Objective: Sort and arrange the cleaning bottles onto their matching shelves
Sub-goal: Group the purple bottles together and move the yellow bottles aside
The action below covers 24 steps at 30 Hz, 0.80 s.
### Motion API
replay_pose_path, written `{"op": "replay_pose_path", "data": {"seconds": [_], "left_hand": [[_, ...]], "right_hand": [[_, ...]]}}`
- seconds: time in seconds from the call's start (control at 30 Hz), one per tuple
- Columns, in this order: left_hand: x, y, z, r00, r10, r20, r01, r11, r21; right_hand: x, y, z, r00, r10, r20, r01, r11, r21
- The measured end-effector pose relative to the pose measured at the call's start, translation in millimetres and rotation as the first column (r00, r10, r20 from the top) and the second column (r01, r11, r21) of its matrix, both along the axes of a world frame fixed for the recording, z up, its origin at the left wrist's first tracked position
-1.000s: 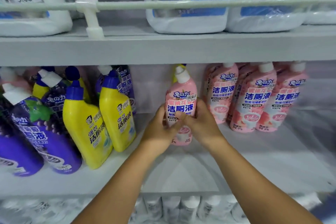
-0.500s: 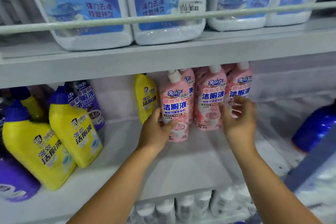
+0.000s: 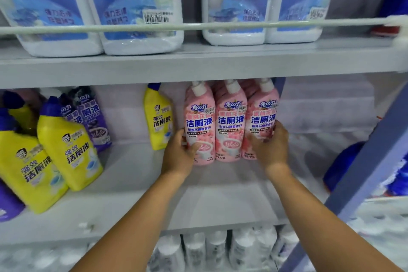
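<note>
Three pink bottles with white caps stand upright in a tight row on the middle shelf (image 3: 220,201). My left hand (image 3: 178,157) grips the lower left side of the left pink bottle (image 3: 199,121), thumb across its front. The middle pink bottle (image 3: 229,121) stands between my hands. My right hand (image 3: 271,146) wraps round the lower right side of the right pink bottle (image 3: 262,117). More pink bottles show behind this row. A lone yellow bottle (image 3: 157,117) with a blue cap stands just left of them.
Two yellow bottles (image 3: 66,148) lean at the left with purple bottles (image 3: 92,117) behind. Big white jugs with blue labels (image 3: 136,6) fill the upper shelf behind a rail. A blue bottle (image 3: 340,165) lies at the right past a blue upright (image 3: 364,165). White bottles (image 3: 216,249) stand below.
The left pink bottle has been moved right against the other pink ones. My right hand has shifted from the middle of the row onto the rightmost bottle.
</note>
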State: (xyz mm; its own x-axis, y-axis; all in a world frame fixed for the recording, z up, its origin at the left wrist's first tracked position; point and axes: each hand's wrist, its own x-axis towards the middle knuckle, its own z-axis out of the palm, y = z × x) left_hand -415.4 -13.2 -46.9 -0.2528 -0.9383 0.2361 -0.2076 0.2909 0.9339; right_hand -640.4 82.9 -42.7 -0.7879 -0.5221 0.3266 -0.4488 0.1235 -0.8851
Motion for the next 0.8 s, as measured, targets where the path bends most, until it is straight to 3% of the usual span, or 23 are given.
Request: {"op": "replay_pose_path", "data": {"seconds": [0.23,0.37,0.6,0.7,0.8], "left_hand": [[-8.4,7.1,-3.2,0.997,0.081,-0.013,-0.081,0.997,-0.009],[-11.5,8.2,-3.5,0.994,0.110,-0.002,-0.110,0.994,-0.008],[-9.8,9.7,2.2,0.993,0.114,0.041,-0.116,0.993,0.039],[4.3,15.7,6.1,0.988,0.153,-0.011,-0.151,0.981,0.118],[39.0,27.0,11.6,0.963,0.261,-0.068,-0.243,0.949,0.199]], "right_hand": [[5.0,6.2,9.9,1.000,0.026,0.004,-0.026,1.000,0.018],[-3.8,3.5,-0.2,0.993,0.069,0.099,-0.072,0.997,0.028],[-3.8,3.6,-2.1,0.987,0.085,0.138,-0.089,0.996,0.026],[25.9,19.1,-1.1,0.991,-0.012,0.131,0.024,0.996,-0.089],[72.7,25.1,-5.8,0.988,0.114,0.101,-0.087,0.967,-0.238]]}}
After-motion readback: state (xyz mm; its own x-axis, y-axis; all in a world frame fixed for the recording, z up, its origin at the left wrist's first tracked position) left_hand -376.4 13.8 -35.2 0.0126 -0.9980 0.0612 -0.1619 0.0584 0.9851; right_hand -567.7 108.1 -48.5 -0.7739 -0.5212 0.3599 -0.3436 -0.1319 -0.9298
